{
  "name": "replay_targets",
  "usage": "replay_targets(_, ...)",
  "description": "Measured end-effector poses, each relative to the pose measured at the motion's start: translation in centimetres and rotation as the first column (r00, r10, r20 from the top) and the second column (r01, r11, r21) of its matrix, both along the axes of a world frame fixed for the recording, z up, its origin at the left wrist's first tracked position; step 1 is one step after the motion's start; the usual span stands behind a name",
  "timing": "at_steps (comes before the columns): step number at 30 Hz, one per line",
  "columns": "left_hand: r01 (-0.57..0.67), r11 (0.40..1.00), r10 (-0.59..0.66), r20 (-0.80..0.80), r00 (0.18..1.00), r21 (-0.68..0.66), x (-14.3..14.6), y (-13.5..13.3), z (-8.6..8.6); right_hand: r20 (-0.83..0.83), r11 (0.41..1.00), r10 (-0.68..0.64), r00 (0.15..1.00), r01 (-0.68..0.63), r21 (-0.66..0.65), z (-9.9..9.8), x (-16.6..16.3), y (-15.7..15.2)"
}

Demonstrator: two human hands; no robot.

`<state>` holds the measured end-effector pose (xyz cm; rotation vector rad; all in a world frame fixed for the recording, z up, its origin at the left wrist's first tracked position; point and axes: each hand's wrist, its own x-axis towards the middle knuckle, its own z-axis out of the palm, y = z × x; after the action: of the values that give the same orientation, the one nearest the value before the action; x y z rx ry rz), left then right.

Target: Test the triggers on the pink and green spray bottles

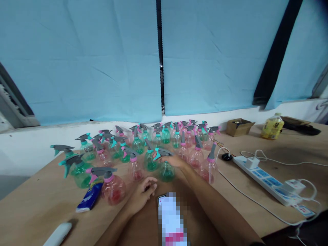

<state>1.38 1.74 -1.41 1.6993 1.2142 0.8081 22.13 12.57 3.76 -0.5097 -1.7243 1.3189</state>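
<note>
My right hand (174, 160) is wrapped round the neck of a green spray bottle (167, 172), just under its grey and turquoise trigger head. The bottle stands upright at the front of the group, and my fingers are partly hidden behind it. My left hand (144, 194) rests low over the table, loosely curled, thumb and fingers apart, with nothing in it. Closest beyond it is a pink spray bottle (135, 171). Another green spray bottle (150, 161) stands left of the gripped one. A phone (169, 215), its screen blurred out, lies between my forearms.
Several more pink and green spray bottles crowd the table (46, 191) toward the wall. Left lie a blue packet (89, 198) and a white object (58, 234). Right are a power strip (266, 182) with cables, a cardboard box (239, 128) and a yellow-labelled bottle (273, 127).
</note>
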Motion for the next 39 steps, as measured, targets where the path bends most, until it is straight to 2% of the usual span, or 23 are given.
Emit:
replay_targets(4,0.003,1.000,-0.003,-0.014,1.000,-0.002,0.0,0.0,0.0,0.010,0.999,0.050,0.999,-0.050,0.005,0.2,-0.4,-0.5)
replay_targets(9,0.008,1.000,-0.008,-0.029,1.000,0.002,0.1,-0.2,0.4,-0.057,0.998,-0.064,0.996,0.063,-0.023,-0.5,-1.1,-0.7)
replay_targets(12,-0.008,1.000,0.008,-0.012,1.000,-0.006,0.2,-0.4,0.7,-0.033,0.996,-0.086,0.996,0.085,-0.031,-0.5,-1.2,-0.7)
replay_targets(17,-0.013,1.000,0.013,-0.020,1.000,-0.008,0.3,-0.4,0.7,0.012,0.999,-0.019,1.000,0.018,0.043,0.1,-0.8,-0.6)
replay_targets(28,-0.006,1.000,0.006,-0.014,1.000,-0.008,0.2,-0.2,0.4,-0.021,0.999,-0.015,1.000,0.014,-0.035,-0.3,-0.8,-0.7)
replay_targets(33,0.002,1.000,-0.002,-0.029,1.000,0.003,0.1,-0.2,0.4,0.003,1.000,0.009,1.000,-0.009,0.009,0.0,-0.5,-0.8)
replay_targets(39,0.006,1.000,-0.006,-0.037,0.999,0.015,0.0,-0.2,0.2,-0.049,0.999,0.011,0.999,-0.009,0.038,-0.8,-0.6,-0.1)
